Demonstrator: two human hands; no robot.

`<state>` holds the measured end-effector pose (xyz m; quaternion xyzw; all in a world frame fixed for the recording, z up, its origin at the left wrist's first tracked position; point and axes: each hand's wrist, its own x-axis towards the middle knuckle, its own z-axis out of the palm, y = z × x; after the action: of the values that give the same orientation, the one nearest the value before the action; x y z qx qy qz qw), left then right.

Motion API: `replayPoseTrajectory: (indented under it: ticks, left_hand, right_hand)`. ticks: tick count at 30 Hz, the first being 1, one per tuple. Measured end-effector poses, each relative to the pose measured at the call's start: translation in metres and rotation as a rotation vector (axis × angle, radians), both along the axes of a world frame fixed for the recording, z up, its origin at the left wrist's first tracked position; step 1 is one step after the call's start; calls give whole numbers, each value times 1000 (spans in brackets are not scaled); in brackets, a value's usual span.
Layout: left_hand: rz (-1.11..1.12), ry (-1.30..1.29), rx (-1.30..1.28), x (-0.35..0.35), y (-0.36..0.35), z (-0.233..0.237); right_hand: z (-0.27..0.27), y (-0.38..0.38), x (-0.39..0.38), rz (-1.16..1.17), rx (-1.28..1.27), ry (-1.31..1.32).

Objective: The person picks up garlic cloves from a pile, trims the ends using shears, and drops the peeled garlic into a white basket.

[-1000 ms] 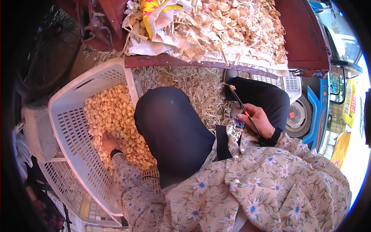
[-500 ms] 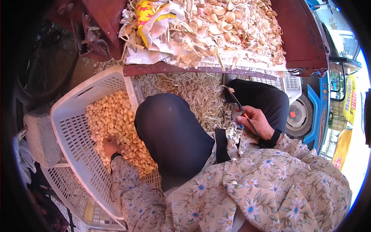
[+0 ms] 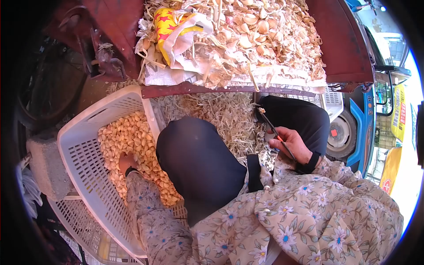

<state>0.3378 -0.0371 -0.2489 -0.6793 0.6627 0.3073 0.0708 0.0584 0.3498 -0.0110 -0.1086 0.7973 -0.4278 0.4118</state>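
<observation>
My left hand (image 3: 126, 162) rests on peeled garlic cloves (image 3: 142, 152) in a white slotted plastic crate (image 3: 79, 141). Its fingers point away from me and look spread, with the tips partly lost among the cloves. In my right hand (image 3: 292, 143) is a thin dark tool with an orange band (image 3: 274, 131), its kind not clear. A small pale bit sits at the tool's far tip. This hand is closed round the handle, above my right thigh.
A dark red ledge (image 3: 185, 89) holds a heap of unpeeled garlic (image 3: 260, 35) and a yellow-and-white bag (image 3: 165, 31). Dry husks (image 3: 221, 112) lie between my knees. A concrete block (image 3: 48, 170) stands left of the crate, and a blue vehicle (image 3: 360, 128) at right.
The ledge and garlic heap sit slightly lower in view. My left hand has shifted a little farther from me among the cloves. My right hand still grips the tool, almost unmoved.
</observation>
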Motion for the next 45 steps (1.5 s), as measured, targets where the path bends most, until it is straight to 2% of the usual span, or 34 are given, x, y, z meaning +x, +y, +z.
replayPoseTrajectory:
  ticks: [1, 2, 5, 8, 11, 12, 15, 16, 19, 20, 23, 24, 27, 28, 30, 34, 35, 37, 39, 41, 45]
  left_hand:
    - [-12, -9, 48, -7, 1, 14]
    - [-96, -157, 30, -6, -4, 4]
    - [-135, -39, -171, 3, -1, -25]
    - [184, 335, -78, 3, 0, -44]
    - [717, 1041, 243, 7, 1, -28]
    - [771, 1256, 347, 14, -3, -33]
    - [928, 1349, 405, 19, -17, -40]
    - [935, 1310, 300, 15, -19, -38]
    - [737, 1144, 215, 1, -31, -24]
    - [738, 971, 133, -12, -35, -20]
    - [252, 449, 79, -14, -58, -46]
    - [123, 321, -19, -15, -62, -61]
    - [-70, 125, -172, -19, -70, -79]
    - [-52, 118, -158, -23, -72, -76]
    - [-119, 129, -128, -18, -83, -104]
    - [-69, 144, -97, -24, -69, -81]
    - [39, 191, -110, -24, -57, -79]
    - [355, 561, 155, -29, -25, -37]
    - [713, 983, 241, -27, 4, -15]
    - [791, 1248, 418, -3, 24, -16]
    - [945, 1528, 514, 42, 66, 25]
  right_hand:
    - [0, 0, 0, 15, 16, 6]
    - [-1, 0, 0, 31, 31, 13]
    - [1, 4, 1, 42, 65, 26]
    - [11, -1, 2, -4, 69, -9]
    - [2, 6, 1, -13, 19, -7]
    - [-1, 7, 0, -5, -3, 3]
    - [6, 1, 2, -9, 41, 4]
    - [10, -3, 2, -24, 66, -9]
    - [12, -4, 3, -30, 103, -8]
    - [4, 1, 1, -7, 94, 18]
    - [1, 2, 1, 25, 127, 57]
    - [3, 4, 1, 31, 143, 67]
    - [6, -1, 0, 83, 218, 39]
    - [4, -1, 0, 91, 206, 45]
    - [0, 0, 0, 115, 179, 58]
    - [12, -16, 8, 66, 104, 25]
    - [16, -19, 10, 46, 120, 10]
    - [19, -19, 11, 33, 123, -5]
    - [17, -14, 10, 46, 96, -9]
    - [11, -12, 9, 91, 41, 41]
    - [3, -1, 8, 129, -23, 44]
